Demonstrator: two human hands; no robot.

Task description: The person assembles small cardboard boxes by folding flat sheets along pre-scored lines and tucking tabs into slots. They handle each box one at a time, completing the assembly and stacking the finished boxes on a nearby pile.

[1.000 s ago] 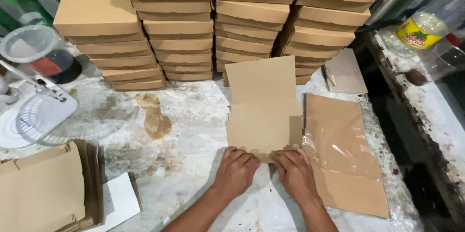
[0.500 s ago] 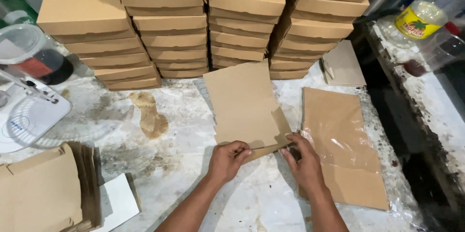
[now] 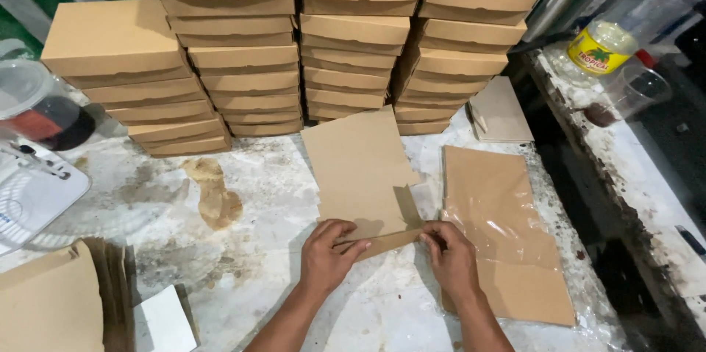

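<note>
A flat brown cardboard box blank [image 3: 360, 172] lies on the stained white table [image 3: 250, 249], its near edge folded up. My left hand [image 3: 329, 256] pinches that folded near flap from the left. My right hand [image 3: 450, 260] grips the same flap at its right end, thumb and fingers closed on the fold. Just right of my right hand lies a stack of flat blanks wrapped in clear plastic [image 3: 507, 234].
Several tall stacks of folded brown boxes [image 3: 346, 43] fill the back of the table. More flat blanks [image 3: 51, 308] sit at the near left, with a white fan guard [image 3: 29, 190] and a clear lidded tub [image 3: 37, 105] beyond. A yellow-labelled bottle [image 3: 599, 47] stands on the right counter.
My hands lifted from pressing flat on the blank's near edge and folded its near flap up. The blank shifted slightly left and turned a little.
</note>
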